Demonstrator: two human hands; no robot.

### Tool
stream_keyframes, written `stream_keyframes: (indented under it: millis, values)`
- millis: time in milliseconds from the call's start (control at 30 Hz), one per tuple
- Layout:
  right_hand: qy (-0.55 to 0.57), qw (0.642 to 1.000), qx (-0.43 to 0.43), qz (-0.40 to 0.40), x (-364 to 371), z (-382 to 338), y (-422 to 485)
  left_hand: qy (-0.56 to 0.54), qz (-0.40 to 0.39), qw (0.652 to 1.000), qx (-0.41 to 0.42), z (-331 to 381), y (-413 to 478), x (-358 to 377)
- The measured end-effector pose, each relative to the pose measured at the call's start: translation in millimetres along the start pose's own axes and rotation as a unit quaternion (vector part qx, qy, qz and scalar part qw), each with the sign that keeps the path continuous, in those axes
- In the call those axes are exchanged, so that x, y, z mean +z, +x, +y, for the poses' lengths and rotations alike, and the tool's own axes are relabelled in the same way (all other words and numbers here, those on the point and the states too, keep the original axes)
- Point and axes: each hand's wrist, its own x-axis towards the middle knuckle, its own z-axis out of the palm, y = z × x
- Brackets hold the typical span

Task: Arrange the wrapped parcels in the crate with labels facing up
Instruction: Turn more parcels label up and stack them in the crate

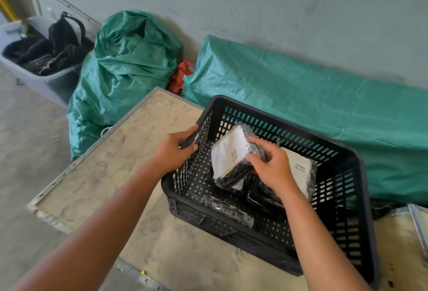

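A black slotted plastic crate (273, 114) stands on a dusty board table (129, 151). My left hand (173, 149) grips the crate's left rim. My right hand (273, 165) holds a wrapped parcel (231, 158) inside the crate, its white label facing up and tilted toward the left. A second parcel (301, 170) with a white label up lies under my right wrist. A dark parcel (227, 212) with no label showing rests along the crate's near wall. Other dark parcels (261, 195) sit partly hidden beneath my hand.
Behind the table, a bulging green sack (125, 63) and a long green sack (301, 103) lie against the grey wall, with red cloth (179, 77) between them. A grey bin (34, 77) with dark bags stands at far left on the concrete floor.
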Motion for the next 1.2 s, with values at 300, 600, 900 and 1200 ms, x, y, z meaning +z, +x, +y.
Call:
stream_keyframes:
  millis: [300, 600, 900, 1200]
  values:
    - [0.092, 0.996, -0.009, -0.022, -66, -40, -11, -0.038, -0.097, 0.984, 0.146, 76, -2, 13]
    - [0.217, 0.974, 0.062, -0.024, -75, -25, -3, -0.158, -0.327, 0.931, 0.044, 71, 14, 21]
    - [0.103, 0.991, 0.079, 0.029, -47, 9, 0, -0.196, -0.241, 0.947, -0.079, 47, 45, 54]
    - [-0.11, 0.987, 0.116, -0.027, -7, 36, 31, -0.053, -0.175, 0.98, -0.084, 42, 81, 101]
